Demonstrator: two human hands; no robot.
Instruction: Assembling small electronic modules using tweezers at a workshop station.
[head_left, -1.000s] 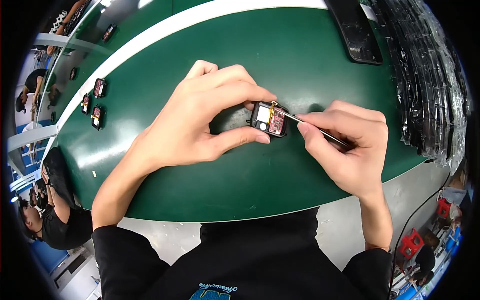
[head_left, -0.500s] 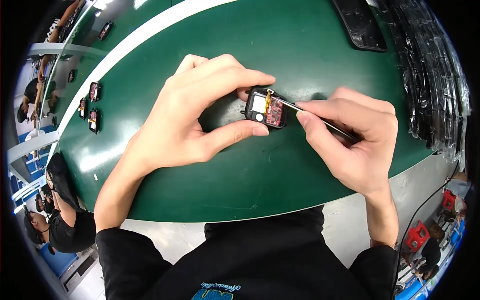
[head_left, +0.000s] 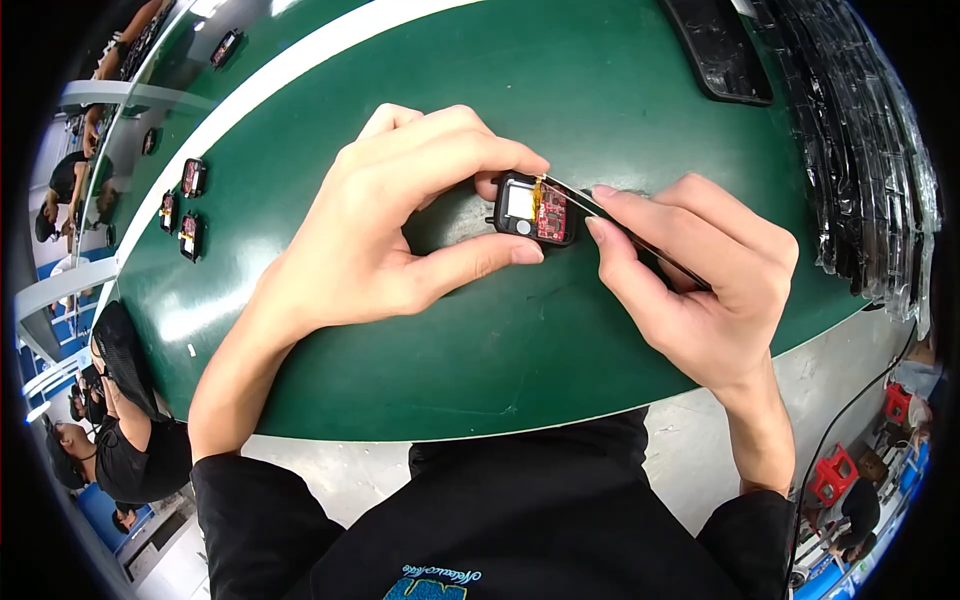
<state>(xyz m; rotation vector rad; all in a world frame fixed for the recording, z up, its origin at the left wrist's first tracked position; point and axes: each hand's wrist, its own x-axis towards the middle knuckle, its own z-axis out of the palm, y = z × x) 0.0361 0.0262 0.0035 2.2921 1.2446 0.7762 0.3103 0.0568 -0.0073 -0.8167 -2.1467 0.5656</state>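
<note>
The left hand [head_left: 390, 235] covers the left side of the small black device [head_left: 535, 210]. The thin tool's [head_left: 640, 245] rear end is hidden inside the right hand [head_left: 700, 280]. Small black units [head_left: 188, 205] near the worktop's [head_left: 620, 90] left edge are too small to make out.

The green desk [head_left: 600, 90] lies bare ahead of both hands and along its near edge, so a hand could pass there freely. To the right, a black tray [head_left: 715, 45] and a row of black bagged parts [head_left: 870, 150] close off that side. Far left, three small open devices [head_left: 185, 205] (well apart from the hands) sit by the white stripe [head_left: 300, 75].
</note>
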